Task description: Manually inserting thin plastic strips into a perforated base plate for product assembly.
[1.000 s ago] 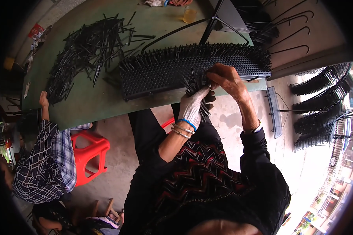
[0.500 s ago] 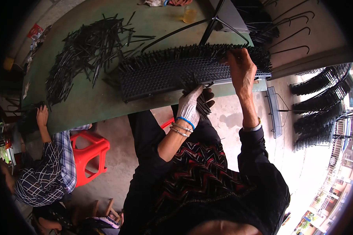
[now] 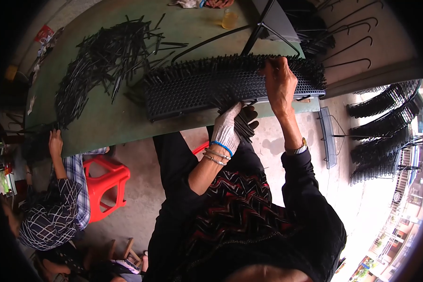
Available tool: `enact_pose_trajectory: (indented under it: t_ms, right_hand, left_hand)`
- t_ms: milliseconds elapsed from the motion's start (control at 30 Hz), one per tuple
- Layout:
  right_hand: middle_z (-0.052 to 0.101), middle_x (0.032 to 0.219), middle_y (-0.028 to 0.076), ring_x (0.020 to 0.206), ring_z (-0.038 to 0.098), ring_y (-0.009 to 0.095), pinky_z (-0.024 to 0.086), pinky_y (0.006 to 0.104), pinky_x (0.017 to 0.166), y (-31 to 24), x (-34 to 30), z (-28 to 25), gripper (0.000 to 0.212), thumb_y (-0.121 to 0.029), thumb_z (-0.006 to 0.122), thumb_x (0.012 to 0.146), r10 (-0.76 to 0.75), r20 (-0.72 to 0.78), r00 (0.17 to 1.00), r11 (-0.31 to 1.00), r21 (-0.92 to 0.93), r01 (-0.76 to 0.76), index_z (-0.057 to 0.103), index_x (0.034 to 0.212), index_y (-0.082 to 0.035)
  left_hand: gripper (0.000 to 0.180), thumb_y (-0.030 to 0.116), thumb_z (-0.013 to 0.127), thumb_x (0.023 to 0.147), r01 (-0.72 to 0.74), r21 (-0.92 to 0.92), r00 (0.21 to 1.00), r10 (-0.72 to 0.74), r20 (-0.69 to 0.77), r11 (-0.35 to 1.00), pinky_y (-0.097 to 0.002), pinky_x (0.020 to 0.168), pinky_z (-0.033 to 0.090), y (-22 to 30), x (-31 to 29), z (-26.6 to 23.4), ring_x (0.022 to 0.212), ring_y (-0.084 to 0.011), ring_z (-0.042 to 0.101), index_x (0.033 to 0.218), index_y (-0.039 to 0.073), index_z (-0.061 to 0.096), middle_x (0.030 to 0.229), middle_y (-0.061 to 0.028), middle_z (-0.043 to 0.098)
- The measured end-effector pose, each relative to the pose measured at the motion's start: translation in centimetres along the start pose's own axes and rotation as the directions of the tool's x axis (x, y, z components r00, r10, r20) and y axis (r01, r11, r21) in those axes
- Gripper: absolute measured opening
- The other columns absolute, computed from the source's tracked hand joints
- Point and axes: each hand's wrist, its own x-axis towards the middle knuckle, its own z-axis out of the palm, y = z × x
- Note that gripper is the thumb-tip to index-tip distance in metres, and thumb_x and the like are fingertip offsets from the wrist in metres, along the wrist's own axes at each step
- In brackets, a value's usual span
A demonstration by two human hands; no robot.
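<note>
Two hands at a spiked black panel on the edge of a green table.

Nearest: left hand [image 3: 228, 128], in a pale glove, clenched around a bundle of black rods [image 3: 244, 124] at the table's near edge. Right hand [image 3: 279, 82], bare, reaches over the panel [image 3: 197, 87], fingers pressed down at its far spiked rim; whether they pinch a rod cannot be told. Panel lies flat, long side along the near edge of the table [image 3: 103, 127]. Farther left: loose heap of rods [image 3: 103, 61]. Another person [image 3: 56, 207] sits low at the left by a red stool [image 3: 110, 181].
</note>
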Motion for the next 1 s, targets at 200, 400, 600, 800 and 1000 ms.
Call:
enact_pose_trajectory:
  t_ms: [200,400,600,800,1000]
  right_hand:
    - [0.067,0.071,0.011,0.063,0.069,0.022,0.050,0.0298,0.056,-0.3,0.2,-0.3,0.007,-0.005,0.059,0.091,-0.071,0.031,0.997,0.994,-0.081,0.073,0.053,0.092,-0.002]
    - [0.066,0.071,0.013,0.062,0.068,0.024,0.049,0.0303,0.054,-0.3,0.3,-0.1,0.007,-0.006,0.058,0.092,0.010,0.121,0.993,1.000,-0.030,-0.007,0.052,0.091,-0.001]
    - [0.061,0.071,0.012,0.064,0.066,0.023,0.049,0.0319,0.058,0.5,0.5,0.8,0.002,-0.005,0.058,0.089,-0.099,0.189,0.977,0.995,0.003,0.100,0.058,0.090,-0.004]
    - [0.061,0.087,0.013,0.078,0.062,0.034,0.049,0.0424,0.065,-0.2,0.1,0.9,0.011,-0.017,0.064,0.087,-0.020,0.162,0.987,0.981,-0.186,0.050,0.062,0.093,-0.008]
    - [0.063,0.094,0.011,0.090,0.063,0.029,0.049,0.0373,0.076,-1.0,-1.2,0.2,0.023,-0.025,0.063,0.089,0.040,0.151,0.988,0.992,-0.124,-0.022,0.065,0.105,-0.009]
  left_hand:
    - [0.018,0.024,0.058,0.095,-0.011,0.016,0.999,0.011,-0.031,1.000,-0.0414,0.064,0.057,0.2,-0.2,-0.6,0.068,-0.0233,0.065,0.093,0.007,0.063,0.081,-0.0094,0.066]
    - [0.017,0.025,0.060,0.095,0.000,0.026,0.998,0.001,-0.067,1.000,-0.0341,0.053,0.051,0.5,-1.1,-0.6,0.060,-0.0185,0.059,0.091,0.009,0.061,0.074,-0.0060,0.062]
    - [0.017,0.025,0.062,0.093,-0.008,0.018,1.000,0.009,-0.018,1.000,-0.0287,0.048,0.045,0.3,-1.5,-0.9,0.054,-0.0151,0.055,0.087,0.010,0.061,0.070,-0.0033,0.060]
    - [0.017,0.024,0.063,0.092,-0.069,0.039,0.998,0.069,-0.002,0.997,-0.0284,0.044,0.045,0.5,-2.5,-0.6,0.049,-0.0147,0.055,0.085,0.009,0.063,0.067,-0.0030,0.061]
    - [0.020,0.026,0.061,0.094,-0.092,0.165,0.995,0.084,0.056,0.982,-0.0277,0.046,0.046,0.5,-3.4,-0.8,0.055,-0.0136,0.057,0.093,0.007,0.063,0.070,-0.0025,0.061]
